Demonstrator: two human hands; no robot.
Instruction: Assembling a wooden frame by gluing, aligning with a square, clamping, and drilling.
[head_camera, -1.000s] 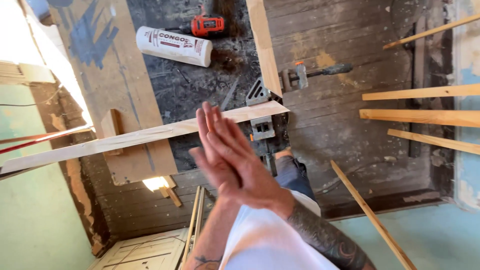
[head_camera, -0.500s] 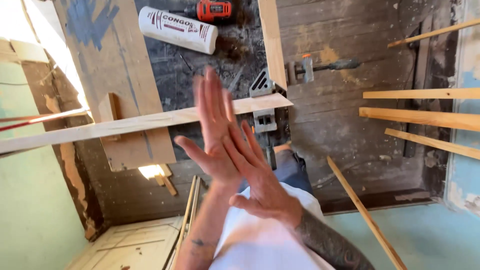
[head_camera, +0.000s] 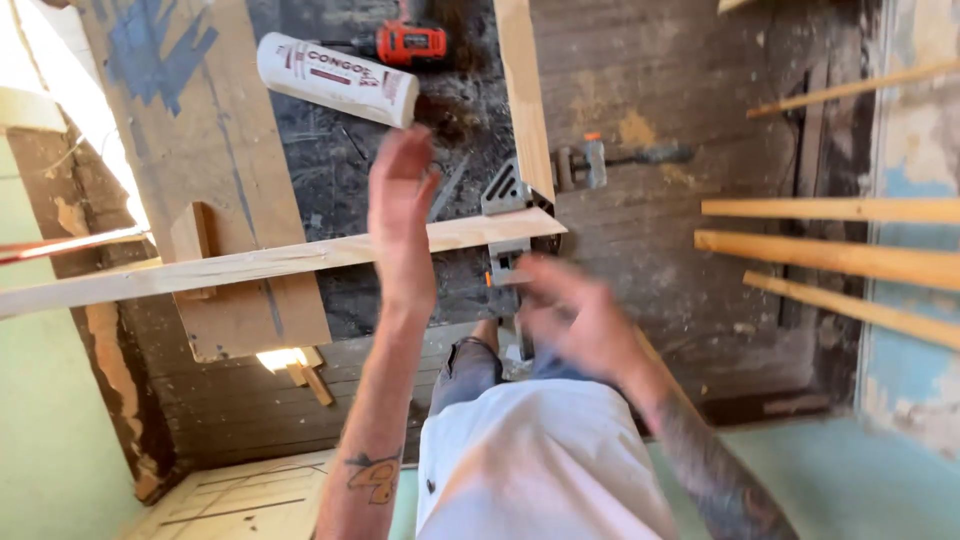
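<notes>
From the head camera, the person's left hand (head_camera: 400, 205) is up in front of the long wood strip (head_camera: 300, 262), flat and empty, fingers close together. The right hand (head_camera: 575, 315) is lower, blurry and loosely open, holding nothing. The strip meets another strip (head_camera: 525, 95) at a grey corner clamp (head_camera: 508, 190) (likely keeping the corner square). A white tube (head_camera: 335, 78) and an orange drill (head_camera: 410, 42) lie on the floor behind.

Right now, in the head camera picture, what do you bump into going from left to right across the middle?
Plywood board → left hand → metal corner clamp → right hand → three pale wooden strips by the right wall.
</notes>
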